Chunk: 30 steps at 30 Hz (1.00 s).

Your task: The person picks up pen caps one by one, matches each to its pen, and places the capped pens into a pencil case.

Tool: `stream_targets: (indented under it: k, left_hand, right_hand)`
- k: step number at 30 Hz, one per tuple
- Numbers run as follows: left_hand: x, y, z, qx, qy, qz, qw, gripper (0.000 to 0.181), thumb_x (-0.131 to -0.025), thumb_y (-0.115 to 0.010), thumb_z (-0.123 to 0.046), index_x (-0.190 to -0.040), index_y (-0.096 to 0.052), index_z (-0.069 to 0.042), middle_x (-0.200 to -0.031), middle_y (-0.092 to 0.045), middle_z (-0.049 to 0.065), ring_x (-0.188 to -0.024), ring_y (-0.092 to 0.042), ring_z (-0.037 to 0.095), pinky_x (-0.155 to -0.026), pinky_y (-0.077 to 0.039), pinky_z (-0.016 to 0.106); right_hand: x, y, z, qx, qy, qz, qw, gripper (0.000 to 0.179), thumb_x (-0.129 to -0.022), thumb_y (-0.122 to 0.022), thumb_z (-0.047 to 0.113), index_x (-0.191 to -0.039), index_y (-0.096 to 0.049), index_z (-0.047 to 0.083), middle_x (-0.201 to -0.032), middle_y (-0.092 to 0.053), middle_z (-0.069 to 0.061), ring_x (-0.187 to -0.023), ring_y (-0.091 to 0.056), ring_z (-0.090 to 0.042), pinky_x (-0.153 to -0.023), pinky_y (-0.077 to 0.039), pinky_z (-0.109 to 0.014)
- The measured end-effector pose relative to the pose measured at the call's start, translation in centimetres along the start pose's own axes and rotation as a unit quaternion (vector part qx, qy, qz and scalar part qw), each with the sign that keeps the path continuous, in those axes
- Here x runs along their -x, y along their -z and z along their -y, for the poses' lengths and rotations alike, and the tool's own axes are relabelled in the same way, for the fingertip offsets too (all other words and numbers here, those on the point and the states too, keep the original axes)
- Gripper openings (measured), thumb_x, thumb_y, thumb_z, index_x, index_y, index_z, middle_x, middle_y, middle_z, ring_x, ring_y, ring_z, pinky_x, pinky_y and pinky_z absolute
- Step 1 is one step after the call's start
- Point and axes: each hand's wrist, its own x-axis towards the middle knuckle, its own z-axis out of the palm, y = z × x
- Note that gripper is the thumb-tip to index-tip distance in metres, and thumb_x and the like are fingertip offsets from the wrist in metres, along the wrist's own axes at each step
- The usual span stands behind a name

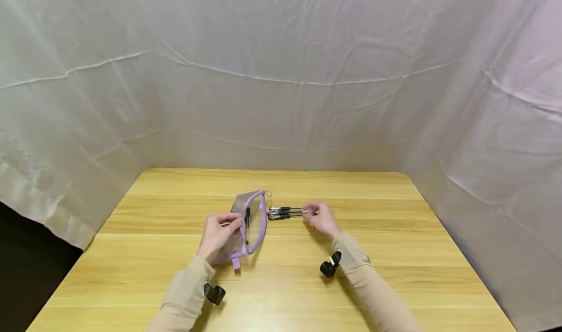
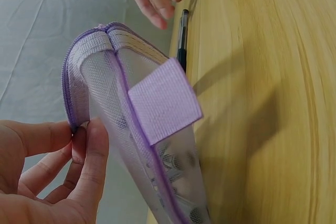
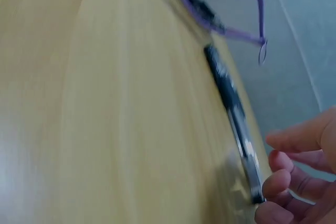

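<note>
My left hand (image 1: 217,234) pinches the zip edge of a mesh pencil case (image 1: 232,248) with purple trim, holding its mouth open. Inside the case lies a black-and-clear pen (image 1: 248,219). To the right of the mouth, several similar pens (image 1: 284,217) lie side by side on the table, their black capped ends toward the case. My right hand (image 1: 322,220) is at the far ends of these pens; in the right wrist view its loosely bent fingers (image 3: 278,182) are beside the pen ends, with no pen between them. A purple fabric tab (image 2: 165,100) sticks out from the case's near end.
The wooden table (image 1: 373,273) is bordered by grey curtains (image 1: 281,117) at the back and sides. A small metal ring (image 1: 269,193) hangs at the zip's far end. Each wrist carries a black camera (image 1: 330,265).
</note>
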Motion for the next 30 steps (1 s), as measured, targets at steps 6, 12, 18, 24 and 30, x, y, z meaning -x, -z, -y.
stream_targets:
  k: [6, 12, 18, 24, 30]
  left_hand:
    - [-0.06, 0.08, 0.13, 0.001, -0.001, -0.001, 1.0000, 0.023, -0.092, -0.067, 0.004, -0.112, -0.069, 0.014, -0.100, -0.070, 0.017, -0.075, -0.066, 0.008, -0.076, -0.063, 0.027]
    - [0.00, 0.07, 0.18, 0.003, 0.001, -0.001, 1.0000, 0.023, -0.091, -0.067, 0.004, -0.112, -0.069, 0.013, -0.100, -0.070, 0.018, -0.075, -0.065, 0.007, -0.075, -0.062, 0.026]
    - [0.03, 0.11, 0.21, 0.007, 0.002, 0.001, 1.0000, 0.023, -0.091, -0.067, 0.004, -0.112, -0.069, 0.014, -0.098, -0.070, 0.016, -0.074, -0.064, 0.007, -0.073, -0.062, 0.022]
    - [-0.08, 0.08, 0.29, 0.008, 0.002, 0.003, 1.0000, 0.023, -0.092, -0.066, 0.005, -0.112, -0.068, 0.014, -0.097, -0.070, 0.015, -0.073, -0.064, 0.005, -0.072, -0.061, 0.020]
    - [-0.01, 0.11, 0.36, 0.007, 0.001, 0.002, 1.0000, 0.022, -0.092, -0.066, 0.005, -0.112, -0.068, 0.015, -0.097, -0.071, 0.016, -0.074, -0.064, 0.004, -0.073, -0.061, 0.021]
  right_hand:
    - [-0.20, 0.45, -0.74, 0.056, 0.019, 0.015, 0.9982, 0.028, -0.086, -0.071, 0.002, -0.113, -0.070, 0.003, -0.082, -0.060, -0.004, -0.064, -0.051, -0.011, -0.055, -0.045, -0.022]
    - [-0.48, 0.30, -1.05, 0.085, 0.020, 0.010, 0.9962, 0.026, -0.085, -0.072, 0.003, -0.111, -0.072, 0.005, -0.080, -0.057, -0.002, -0.072, -0.050, -0.014, -0.065, -0.041, -0.025]
    - [-0.66, 0.12, -0.92, 0.106, 0.026, 0.006, 0.9940, 0.020, -0.086, -0.073, 0.006, -0.106, -0.074, 0.007, -0.077, -0.055, -0.001, -0.072, -0.049, -0.015, -0.067, -0.037, -0.026]
    - [-0.54, -0.07, -0.70, 0.145, 0.027, -0.002, 0.9891, 0.010, -0.086, -0.075, 0.008, -0.097, -0.076, 0.010, -0.081, -0.059, -0.002, -0.075, -0.050, -0.016, -0.068, -0.036, -0.027]
    - [-0.36, -0.04, -0.61, 0.199, 0.018, -0.005, 0.9798, 0.006, -0.086, -0.078, 0.015, -0.092, -0.076, 0.015, -0.086, -0.063, -0.003, -0.079, -0.055, -0.017, -0.068, -0.039, -0.027]
